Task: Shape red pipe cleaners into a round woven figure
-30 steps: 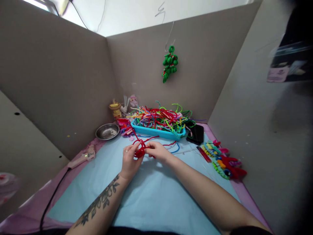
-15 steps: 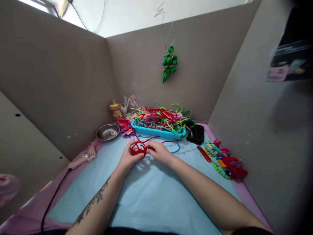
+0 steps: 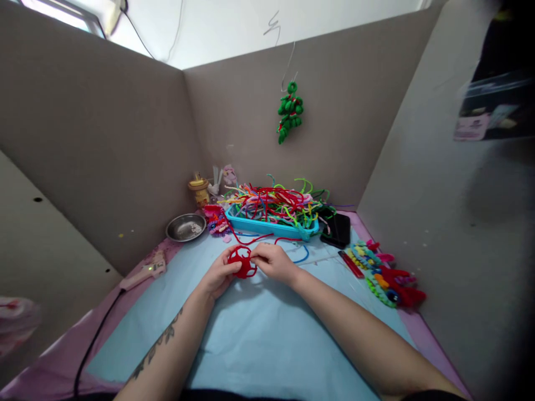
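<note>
My left hand [image 3: 220, 271] is closed on a round red pipe-cleaner piece [image 3: 243, 268], its thumb lying across the front. Several loops stand around the rim of that piece. At its right edge, my right hand [image 3: 273, 262] pinches one of the red loops between thumb and fingers. Both hands are just above the blue cloth. Behind them, loose red pipe cleaners [image 3: 246, 243] lie on the cloth, and a blue one [image 3: 303, 256] curves to the right of them.
A blue basket [image 3: 267, 226] heaped with colourful pipe cleaners stands at the back. A metal bowl [image 3: 186, 228] and a glue gun [image 3: 146, 270] are on the left. A phone [image 3: 336, 230], a red utility knife [image 3: 350, 264] and fuzzy figures [image 3: 393, 281] lie right. A green ornament [image 3: 290, 111] hangs above.
The red piece has turned to show its flat round face with loops spread around it. My right hand has shifted slightly right, still pinching at its edge.
</note>
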`<state>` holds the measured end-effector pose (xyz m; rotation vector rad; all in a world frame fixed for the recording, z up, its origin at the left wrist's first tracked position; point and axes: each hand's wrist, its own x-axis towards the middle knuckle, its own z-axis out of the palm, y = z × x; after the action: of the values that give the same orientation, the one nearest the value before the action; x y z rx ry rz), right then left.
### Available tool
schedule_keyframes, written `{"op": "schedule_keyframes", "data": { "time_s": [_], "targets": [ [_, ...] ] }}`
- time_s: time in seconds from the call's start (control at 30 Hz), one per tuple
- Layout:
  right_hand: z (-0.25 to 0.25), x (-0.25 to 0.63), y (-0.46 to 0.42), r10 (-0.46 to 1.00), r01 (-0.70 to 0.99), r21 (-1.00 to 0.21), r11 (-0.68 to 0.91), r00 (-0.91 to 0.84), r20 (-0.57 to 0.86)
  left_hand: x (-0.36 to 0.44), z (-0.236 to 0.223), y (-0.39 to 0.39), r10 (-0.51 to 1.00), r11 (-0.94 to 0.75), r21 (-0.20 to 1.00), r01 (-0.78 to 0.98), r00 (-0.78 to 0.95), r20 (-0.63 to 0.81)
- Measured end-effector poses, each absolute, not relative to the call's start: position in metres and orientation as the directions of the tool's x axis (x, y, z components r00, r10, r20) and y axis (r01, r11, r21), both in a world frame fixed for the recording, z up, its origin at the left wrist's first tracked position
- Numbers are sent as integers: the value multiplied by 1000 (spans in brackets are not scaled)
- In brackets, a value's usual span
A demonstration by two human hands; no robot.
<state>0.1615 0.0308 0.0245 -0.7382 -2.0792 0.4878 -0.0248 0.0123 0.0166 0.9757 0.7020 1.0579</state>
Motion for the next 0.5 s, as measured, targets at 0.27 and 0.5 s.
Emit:
{"op": "schedule_keyframes", "data": {
  "time_s": [0.27, 0.5],
  "targets": [
    [25, 159, 32, 669, 288, -611, 737, -442, 598, -26, 14, 18, 971, 144, 886, -441, 234, -42],
    [28, 159, 30, 784, 339, -707, 621, -237, 574, -21, 7, 20, 899, -294, 954, -61, -357, 254]
  ]
}}
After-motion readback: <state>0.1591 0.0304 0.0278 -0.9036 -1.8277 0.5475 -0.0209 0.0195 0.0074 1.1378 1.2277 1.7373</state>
